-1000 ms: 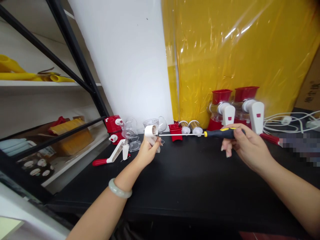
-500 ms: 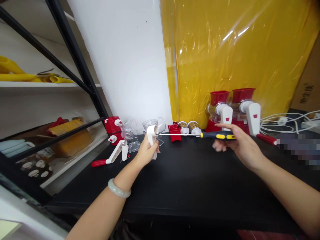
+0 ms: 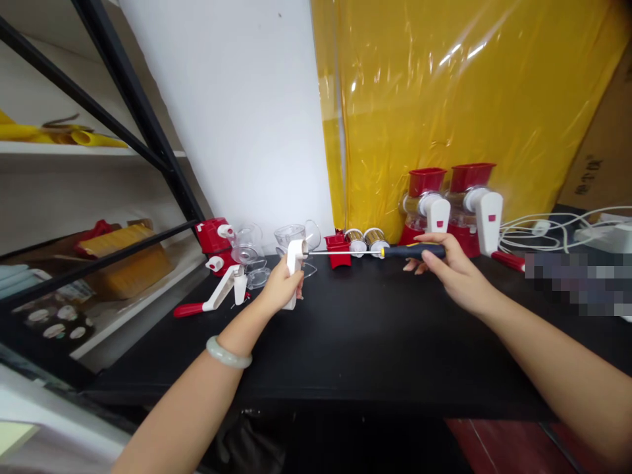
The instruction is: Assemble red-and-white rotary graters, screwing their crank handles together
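My left hand [image 3: 282, 288], with a pale bangle [image 3: 228, 353] at the wrist, is closed around a white plastic part [image 3: 295, 255], held upright above the black table. A screwdriver [image 3: 409, 251] with a black and yellow handle lies level, its long shaft reaching left to the top of the white part. The tip is hidden there. My right hand [image 3: 457, 273] grips the handle's right end between thumb and fingers. Beyond the left hand are a white crank with a red handle [image 3: 190, 309] and clear plastic pieces [image 3: 290, 234].
Two assembled red-and-white rotary graters [image 3: 471, 176] stand at the back right, beside white cables [image 3: 540, 228]. Grater drums [image 3: 375, 242] and a red hopper [image 3: 339, 250] sit at the back. A red base [image 3: 214, 237] stands left, near the black-framed shelf [image 3: 170, 174].
My right fingers have gone from spread to closed, the thumb pressing on the screwdriver handle. The handle has turned, so its yellow patches are mostly out of sight. The view has shifted slightly.
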The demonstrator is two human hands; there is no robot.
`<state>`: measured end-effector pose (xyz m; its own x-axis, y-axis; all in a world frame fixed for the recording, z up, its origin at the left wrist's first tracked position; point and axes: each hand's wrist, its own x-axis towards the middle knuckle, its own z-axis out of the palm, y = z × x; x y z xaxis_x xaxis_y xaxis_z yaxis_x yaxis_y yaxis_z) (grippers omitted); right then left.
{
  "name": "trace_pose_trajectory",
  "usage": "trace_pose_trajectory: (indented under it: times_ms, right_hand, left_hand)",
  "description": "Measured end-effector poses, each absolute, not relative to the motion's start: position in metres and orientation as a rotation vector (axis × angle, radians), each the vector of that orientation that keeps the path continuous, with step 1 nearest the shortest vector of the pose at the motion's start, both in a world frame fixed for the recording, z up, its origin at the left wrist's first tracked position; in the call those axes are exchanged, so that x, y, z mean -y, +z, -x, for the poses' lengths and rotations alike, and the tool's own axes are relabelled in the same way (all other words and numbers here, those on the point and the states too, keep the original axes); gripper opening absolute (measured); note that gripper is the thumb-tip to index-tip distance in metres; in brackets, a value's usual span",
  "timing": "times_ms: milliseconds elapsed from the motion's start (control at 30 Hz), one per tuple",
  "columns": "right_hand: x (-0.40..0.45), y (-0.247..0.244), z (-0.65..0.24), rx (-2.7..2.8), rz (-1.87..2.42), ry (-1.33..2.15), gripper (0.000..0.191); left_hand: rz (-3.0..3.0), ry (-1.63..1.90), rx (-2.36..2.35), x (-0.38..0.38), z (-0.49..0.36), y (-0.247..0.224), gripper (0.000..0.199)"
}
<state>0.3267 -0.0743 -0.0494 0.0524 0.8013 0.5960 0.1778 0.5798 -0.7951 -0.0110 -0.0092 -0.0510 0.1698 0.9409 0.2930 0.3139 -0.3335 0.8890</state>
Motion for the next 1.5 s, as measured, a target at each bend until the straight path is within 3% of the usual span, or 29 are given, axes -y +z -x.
trace_pose_trajectory:
  times_ms: [67, 133, 333, 400, 500, 600, 700, 800, 900, 1033, 1133, 1233, 1400, 1500]
  right_hand:
    - [0.0745, -0.05, -0.3289, 1.508, 1.036, 0.557, 0.032]
    - [0.0732, -0.0517, -0.3304, 1.518, 1.163, 0.569, 0.039]
    - [0.0687, -0.0541, -0.3284, 1.506, 0.905, 0.585, 0.044]
    - [0.071, -0.0522, -0.3284, 1.552, 1.004, 0.587, 0.035]
    - [0.0733, -0.051, -0.3288, 1.592, 1.193, 0.606, 0.042]
    - [0.0719, -0.052, -0.3279, 1.535, 1.013, 0.617, 0.039]
    - [0.0719, -0.0516, -0.3279, 1.533, 0.888, 0.628, 0.05]
    - [0.0729, -0.0511, -0.3303, 1.59, 1.12, 0.615, 0.036]
    - [0.0709, -0.053, -0.3309, 1.544, 1.189, 0.611, 0.039]
    - [0.0704, -0.0527, -0.328, 1.498, 0.92, 0.628, 0.046]
    - [0.0737, -0.0503, -0.3283, 1.569, 1.063, 0.605, 0.035]
    - [0.0735, -0.051, -0.3295, 1.582, 1.197, 0.587, 0.037]
    - [0.0723, -0.0511, -0.3283, 1.568, 0.935, 0.506, 0.048]
    - [0.0771, -0.0483, -0.329, 1.623, 1.111, 0.516, 0.035]
  left_hand:
    - [-1.774, 1.121, -1.208, 0.0107, 0.009, -0.051, 0.024]
    - [-1.775, 1.091, -1.226, 0.0119, 0.0075, -0.0504, 0.024]
    - [-1.73, 1.087, -1.281, 0.0135, 0.0069, -0.0463, 0.023]
    - [-1.741, 1.066, -1.28, 0.0139, 0.0067, -0.0462, 0.023]
    - [-1.741, 1.044, -1.273, 0.0135, 0.007, -0.0469, 0.022]
    - [-1.714, 1.043, -1.284, 0.0119, 0.0082, -0.0479, 0.022]
    - [-1.71, 1.02, -1.287, 0.0113, 0.0085, -0.049, 0.021]
    - [-1.709, 0.996, -1.278, 0.0128, 0.0075, -0.0499, 0.02]
    - [-1.7, 0.987, -1.271, 0.014, 0.0068, -0.0498, 0.02]
    - [-1.683, 0.979, -1.274, 0.0131, 0.0073, -0.0501, 0.02]
    - [-1.682, 0.951, -1.27, 0.0129, 0.0072, -0.0505, 0.02]
    - [-1.673, 0.953, -1.263, 0.0138, 0.0068, -0.0497, 0.02]
    - [-1.658, 0.967, -1.256, 0.0144, 0.0067, -0.0479, 0.02]
    - [-1.659, 0.945, -1.231, 0.014, 0.0071, -0.0487, 0.02]
